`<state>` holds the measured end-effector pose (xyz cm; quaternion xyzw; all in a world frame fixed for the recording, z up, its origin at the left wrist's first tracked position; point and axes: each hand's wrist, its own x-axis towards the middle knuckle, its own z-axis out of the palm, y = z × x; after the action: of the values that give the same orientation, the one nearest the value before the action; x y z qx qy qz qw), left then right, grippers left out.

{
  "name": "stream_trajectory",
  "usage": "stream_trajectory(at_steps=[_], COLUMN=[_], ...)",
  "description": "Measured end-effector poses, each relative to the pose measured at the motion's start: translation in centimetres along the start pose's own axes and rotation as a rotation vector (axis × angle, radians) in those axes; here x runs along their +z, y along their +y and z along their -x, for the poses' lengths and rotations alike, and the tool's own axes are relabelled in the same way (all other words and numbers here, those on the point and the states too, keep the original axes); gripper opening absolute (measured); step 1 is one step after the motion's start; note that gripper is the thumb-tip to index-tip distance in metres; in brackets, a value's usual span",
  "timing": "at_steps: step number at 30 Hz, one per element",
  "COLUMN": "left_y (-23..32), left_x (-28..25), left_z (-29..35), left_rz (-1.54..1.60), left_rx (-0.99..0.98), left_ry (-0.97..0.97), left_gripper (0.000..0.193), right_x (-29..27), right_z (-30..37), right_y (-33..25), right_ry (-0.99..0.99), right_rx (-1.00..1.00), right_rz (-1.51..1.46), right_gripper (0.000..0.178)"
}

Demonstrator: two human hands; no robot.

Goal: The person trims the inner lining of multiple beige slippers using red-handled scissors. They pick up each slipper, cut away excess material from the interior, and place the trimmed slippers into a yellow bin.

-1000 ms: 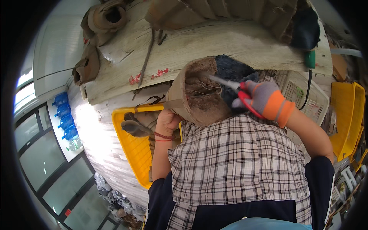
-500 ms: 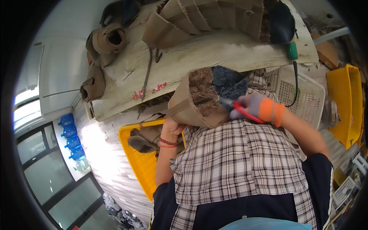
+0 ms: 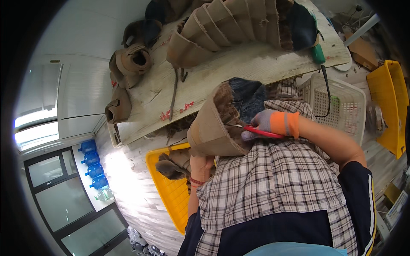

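Note:
A brown fabric piece (image 3: 205, 130), curved like a wide tube, rests against my lap at the table's near edge. Its mouth shows shaggy brown lining, with a dark blue panel (image 3: 247, 99) along the far right side. My left hand (image 3: 201, 163) supports it from below on the left, fingers mostly hidden behind it. A grey and orange glove covers my right hand (image 3: 261, 124), closed around a red-handled tool (image 3: 267, 132). The tool's thin metal tip reaches into the lining; whether it is scissors or pliers is unclear.
On the pale table (image 3: 205, 87) lie a row of nested brown pieces (image 3: 230, 25), rolled brown pieces (image 3: 132, 62) and a green-handled corded tool (image 3: 317, 54). A yellow crate (image 3: 164, 187) with brown pieces stands at left. A white basket (image 3: 356, 100) and another yellow crate (image 3: 390, 111) stand at right.
The fabric piece has turned in my hands, so its mouth faces more to the right. My right hand and the tool's tip have shifted left, deeper into the mouth. The whole view has swung slightly.

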<state>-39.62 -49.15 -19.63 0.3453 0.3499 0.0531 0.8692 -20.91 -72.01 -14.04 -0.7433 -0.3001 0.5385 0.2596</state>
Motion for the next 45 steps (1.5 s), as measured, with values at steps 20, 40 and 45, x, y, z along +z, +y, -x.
stream_trajectory(at_steps=[20, 40, 45], left_y=[2.4, 4.5, 4.0], left_x=[-0.3, -0.8, -2.5], left_z=[5.5, 5.0, 4.1], left_rz=[-1.562, 0.075, 0.039], left_rx=[0.737, 0.081, 0.033], left_ry=[-0.015, 0.082, 0.134], left_gripper=[0.028, 0.036, 0.037], right_x=[-0.2, -2.1, -0.1], right_z=[-0.1, -2.4, 0.3], right_y=[1.8, 1.8, -2.4], right_ry=[0.076, 0.562, 0.427], right_rx=[-0.061, 0.048, -0.069], right_rz=[-0.224, -0.021, 0.356], right_gripper=[0.045, 0.051, 0.051])
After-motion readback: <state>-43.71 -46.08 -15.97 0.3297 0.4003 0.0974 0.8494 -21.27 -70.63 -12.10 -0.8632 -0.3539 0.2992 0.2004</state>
